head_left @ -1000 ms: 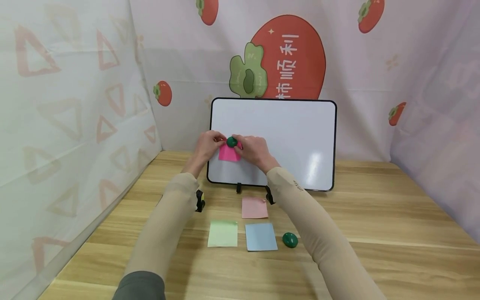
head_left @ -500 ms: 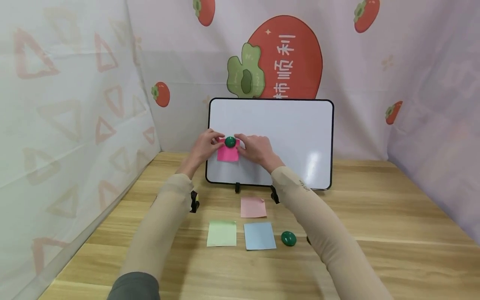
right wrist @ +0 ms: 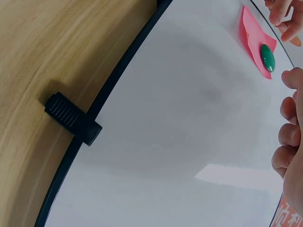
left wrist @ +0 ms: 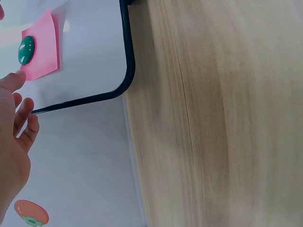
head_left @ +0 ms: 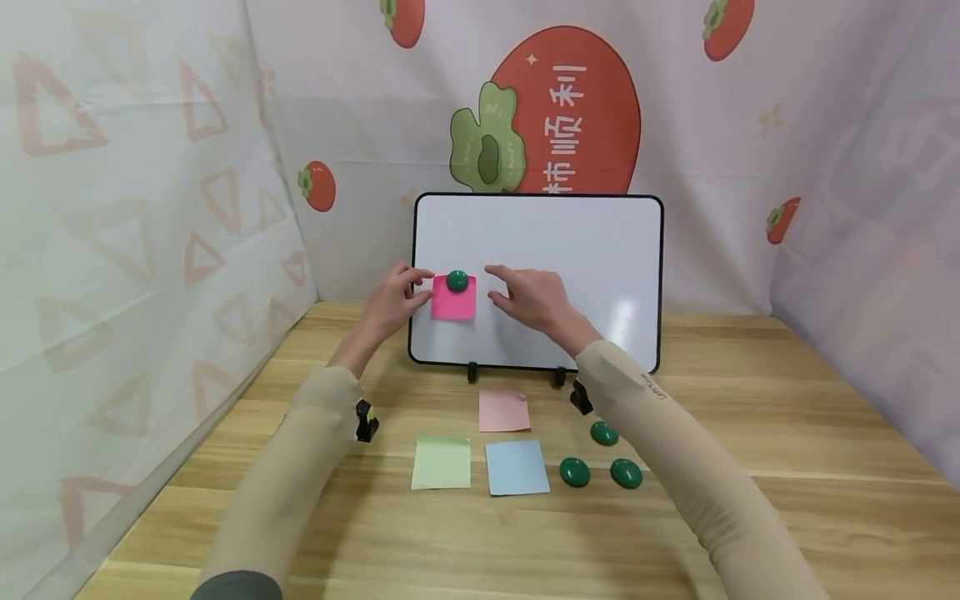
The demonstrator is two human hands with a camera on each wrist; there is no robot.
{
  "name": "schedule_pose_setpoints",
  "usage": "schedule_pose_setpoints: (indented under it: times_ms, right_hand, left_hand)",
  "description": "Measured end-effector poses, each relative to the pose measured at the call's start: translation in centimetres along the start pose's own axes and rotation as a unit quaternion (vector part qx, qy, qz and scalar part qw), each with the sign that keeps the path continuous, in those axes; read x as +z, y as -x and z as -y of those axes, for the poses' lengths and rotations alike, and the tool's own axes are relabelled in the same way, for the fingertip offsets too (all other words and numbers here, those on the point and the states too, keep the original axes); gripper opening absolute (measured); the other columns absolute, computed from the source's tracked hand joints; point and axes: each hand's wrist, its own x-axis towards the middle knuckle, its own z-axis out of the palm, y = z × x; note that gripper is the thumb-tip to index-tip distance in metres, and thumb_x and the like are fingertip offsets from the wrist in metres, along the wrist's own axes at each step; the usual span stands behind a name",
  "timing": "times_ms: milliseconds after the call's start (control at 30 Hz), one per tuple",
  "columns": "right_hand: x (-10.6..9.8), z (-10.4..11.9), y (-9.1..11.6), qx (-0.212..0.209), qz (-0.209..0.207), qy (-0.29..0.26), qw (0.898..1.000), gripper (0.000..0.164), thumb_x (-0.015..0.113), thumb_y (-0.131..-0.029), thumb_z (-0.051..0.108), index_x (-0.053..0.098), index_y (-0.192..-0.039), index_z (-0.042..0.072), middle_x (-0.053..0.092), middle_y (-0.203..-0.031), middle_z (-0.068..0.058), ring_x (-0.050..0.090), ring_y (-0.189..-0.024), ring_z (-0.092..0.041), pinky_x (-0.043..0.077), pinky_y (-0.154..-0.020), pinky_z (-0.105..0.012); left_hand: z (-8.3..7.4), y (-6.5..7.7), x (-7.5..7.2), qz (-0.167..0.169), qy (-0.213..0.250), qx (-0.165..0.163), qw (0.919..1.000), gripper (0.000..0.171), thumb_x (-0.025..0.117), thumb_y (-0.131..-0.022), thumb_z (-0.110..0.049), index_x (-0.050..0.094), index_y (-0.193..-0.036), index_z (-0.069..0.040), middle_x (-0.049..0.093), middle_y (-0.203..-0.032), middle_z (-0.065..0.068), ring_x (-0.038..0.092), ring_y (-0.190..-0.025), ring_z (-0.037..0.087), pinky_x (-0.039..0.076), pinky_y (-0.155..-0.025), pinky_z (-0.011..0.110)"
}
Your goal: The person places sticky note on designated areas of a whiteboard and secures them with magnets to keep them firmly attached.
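A bright pink sticky note [head_left: 453, 305] lies against the whiteboard [head_left: 570, 283] near its left edge, with a round green magnet [head_left: 457, 281] over its top part. Beside the note's left edge is my left hand [head_left: 392, 302], thumb and index finger spread and nothing gripped; in the left wrist view its thumb tip comes close to the note [left wrist: 45, 49]. To the right of the note, my right hand [head_left: 534, 297] hovers in front of the board, apart from note and magnet, its thumb and index finger parted. The right wrist view shows the magnet [right wrist: 267, 58] on the note.
On the wooden table [head_left: 465, 542] lie a pale pink note [head_left: 504, 412], a green note [head_left: 441, 463] and a blue note [head_left: 517, 467]. Three green magnets, one of them this magnet [head_left: 575, 472], rest right of the blue note. Black feet [head_left: 472, 372] support the board.
My right hand has let go of the green magnet and moved right. The left hand has drawn back left from the note. Magnet and note stay on the board.
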Motion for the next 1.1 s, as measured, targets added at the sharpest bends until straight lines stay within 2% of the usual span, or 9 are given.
schedule_pose_setpoints:
  times_ms: [133, 300, 533, 833, 1100]
  right_hand:
    - [-0.7, -0.1, 1.3, 0.001, -0.007, -0.012, 1.000, 0.044, 0.067, -0.095, 0.032, 0.060, -0.136, 0.017, 0.060, -0.065, 0.000, 0.048, -0.051, -0.014, 0.032, -0.045, -0.026]
    - [-1.3, -0.6, 3.3, 0.006, 0.004, -0.018, 1.000, 0.043, 0.067, -0.094, 0.032, 0.062, -0.134, 0.016, 0.057, -0.062, 0.002, 0.044, -0.049, -0.012, 0.030, -0.044, -0.025]
    - [-1.6, -1.3, 5.9, 0.014, 0.028, -0.020, 0.999, 0.044, 0.068, -0.094, 0.032, 0.062, -0.135, 0.016, 0.056, -0.061, 0.003, 0.043, -0.049, -0.011, 0.031, -0.045, -0.024]
    - [-3.0, -1.6, 8.3, 0.015, 0.032, -0.038, 0.999, 0.044, 0.070, -0.093, 0.031, 0.063, -0.133, 0.014, 0.055, -0.061, 0.004, 0.041, -0.049, -0.010, 0.031, -0.045, -0.024]
    - [-3.5, -1.6, 10.4, 0.005, 0.036, -0.040, 0.999, 0.043, 0.072, -0.092, 0.031, 0.065, -0.130, 0.014, 0.052, -0.061, 0.006, 0.040, -0.050, -0.008, 0.032, -0.045, -0.023]
  left_hand:
    - [-0.3, 0.5, -0.2, -0.008, 0.004, 0.019, 0.9998, 0.031, 0.068, -0.095, -0.015, 0.066, -0.124, -0.008, 0.055, -0.103, 0.012, 0.051, -0.076, 0.021, 0.044, -0.064, 0.027]
    - [-0.8, 1.1, -0.2, -0.008, 0.014, 0.038, 0.9992, 0.029, 0.068, -0.095, -0.015, 0.067, -0.123, -0.006, 0.056, -0.102, 0.012, 0.052, -0.075, 0.021, 0.044, -0.064, 0.027]
    - [-0.8, 2.5, 0.2, 0.010, 0.024, 0.039, 0.9989, 0.029, 0.068, -0.095, -0.015, 0.067, -0.122, -0.005, 0.058, -0.102, 0.012, 0.054, -0.077, 0.020, 0.045, -0.065, 0.027]
    - [-0.8, 4.3, 0.3, 0.033, 0.017, 0.035, 0.9987, 0.026, 0.068, -0.095, -0.018, 0.069, -0.119, -0.007, 0.060, -0.099, 0.008, 0.052, -0.076, 0.019, 0.045, -0.065, 0.028]
    - [-1.3, 5.6, 0.4, 0.039, 0.025, 0.053, 0.9975, 0.024, 0.070, -0.094, -0.019, 0.072, -0.113, -0.004, 0.061, -0.096, 0.008, 0.054, -0.072, 0.017, 0.046, -0.064, 0.027]
